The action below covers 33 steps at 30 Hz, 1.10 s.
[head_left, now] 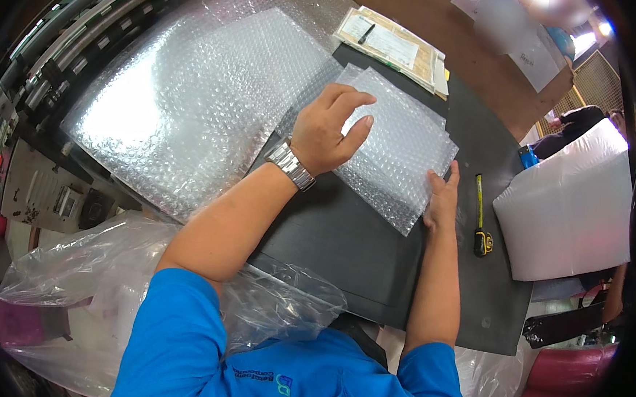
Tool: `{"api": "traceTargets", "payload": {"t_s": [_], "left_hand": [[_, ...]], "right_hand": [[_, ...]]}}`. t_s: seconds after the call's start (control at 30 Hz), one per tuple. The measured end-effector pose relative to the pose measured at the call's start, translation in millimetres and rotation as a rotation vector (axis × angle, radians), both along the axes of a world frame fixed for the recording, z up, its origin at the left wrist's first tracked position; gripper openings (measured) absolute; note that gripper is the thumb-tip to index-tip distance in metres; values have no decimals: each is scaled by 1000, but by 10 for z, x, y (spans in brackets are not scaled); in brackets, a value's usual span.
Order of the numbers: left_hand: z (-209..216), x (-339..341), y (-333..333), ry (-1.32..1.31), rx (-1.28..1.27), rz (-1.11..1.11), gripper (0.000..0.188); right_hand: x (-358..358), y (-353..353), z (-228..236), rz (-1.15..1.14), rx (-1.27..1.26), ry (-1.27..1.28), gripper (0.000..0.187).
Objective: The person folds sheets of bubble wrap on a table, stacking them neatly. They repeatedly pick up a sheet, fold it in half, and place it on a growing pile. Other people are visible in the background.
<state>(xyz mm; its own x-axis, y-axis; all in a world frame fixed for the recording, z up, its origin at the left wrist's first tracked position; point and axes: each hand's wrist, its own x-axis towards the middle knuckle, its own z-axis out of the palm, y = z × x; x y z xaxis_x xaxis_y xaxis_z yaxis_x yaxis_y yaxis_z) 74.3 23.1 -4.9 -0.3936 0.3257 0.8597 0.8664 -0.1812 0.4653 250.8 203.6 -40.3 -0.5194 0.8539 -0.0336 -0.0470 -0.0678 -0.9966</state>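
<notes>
1. At the left of the frame, big, shiny bubble sheets lie flat. Below them, in the lower left, is a crumpled clear plastic sheet.
2. Near the middle, the left hand is over the left edge of the small bubble sheets. Its thumb and first finger are spread, with a gap between them, and pinch nothing. Whether the hand touches a sheet is hard to tell.
3. The small sheets lie in a pile on the dark tabletop, a bit right of the middle. They seem to be stacked already, but their edges do not all line up, so the pile does not look neat yet. How many sheets are left to handle cannot be told.
4. Above the pile, at the top, are some papers with a pen on them.
5. The right hand is at the pile's right edge. Its thumb and first finger are apart; the others are partly hidden, so nobody can tell if they pinch.
6. Farther right, a yellow and black tape measure lies pulled out a little.
</notes>
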Motion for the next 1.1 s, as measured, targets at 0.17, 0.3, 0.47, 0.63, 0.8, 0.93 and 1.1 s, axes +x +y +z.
{"api": "traceTargets", "payload": {"t_s": [0.17, 0.3, 0.47, 0.63, 0.8, 0.93, 1.1], "left_hand": [[-83, -302, -62, 120, -466, 503, 39], [-305, -479, -31, 2, -1084, 630, 59], [-257, 150, 116, 75, -1228, 215, 57], [-175, -371, 30, -486, -762, 181, 38], [-236, -631, -38, -381, -484, 445, 51], [-246, -270, 79, -506, -868, 129, 68], [-435, -306, 147, -564, -582, -190, 75]], "right_hand": [[177, 355, -183, 12, -81, 233, 62], [436, 554, -68, -3, -231, 485, 50], [484, 691, -168, 11, -337, 519, 46], [320, 441, -100, 76, -125, 103, 61], [288, 276, 49, 87, -70, -91, 73], [167, 72, 86, 109, -57, 5, 73], [249, 126, 192, 226, -256, 146, 73]]}}
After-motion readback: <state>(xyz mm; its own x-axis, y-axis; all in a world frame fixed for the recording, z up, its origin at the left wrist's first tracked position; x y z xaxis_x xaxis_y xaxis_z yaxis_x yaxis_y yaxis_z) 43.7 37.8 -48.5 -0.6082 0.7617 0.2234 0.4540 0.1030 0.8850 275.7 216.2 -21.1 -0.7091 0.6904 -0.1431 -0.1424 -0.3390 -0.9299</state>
